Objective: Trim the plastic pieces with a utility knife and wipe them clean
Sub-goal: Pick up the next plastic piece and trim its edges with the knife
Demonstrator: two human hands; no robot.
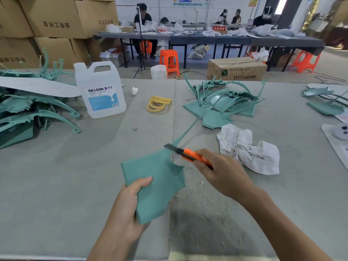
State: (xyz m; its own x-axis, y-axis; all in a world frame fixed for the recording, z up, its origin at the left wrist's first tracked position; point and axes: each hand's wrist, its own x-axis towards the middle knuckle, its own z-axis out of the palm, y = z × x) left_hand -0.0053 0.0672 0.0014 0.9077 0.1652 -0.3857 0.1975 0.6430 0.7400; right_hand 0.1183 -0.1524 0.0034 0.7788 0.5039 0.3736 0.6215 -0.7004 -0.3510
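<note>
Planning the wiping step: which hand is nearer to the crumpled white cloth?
Right. The right hand, gripping the orange utility knife, is just beside the white cloth; the left hand holds the teal plastic piece farther away.

Rear of utility knife [190, 155] hidden inside right hand [223, 173]; left hand [128, 206] fingers hidden under plastic piece [156, 182]; pile [24, 110] cut off at left edge; jug [100, 80] small print illegible.

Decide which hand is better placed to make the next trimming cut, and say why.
Right hand: it grips the utility knife, whose blade sits at the edge of the teal plastic piece. The left hand holds that piece.
</note>
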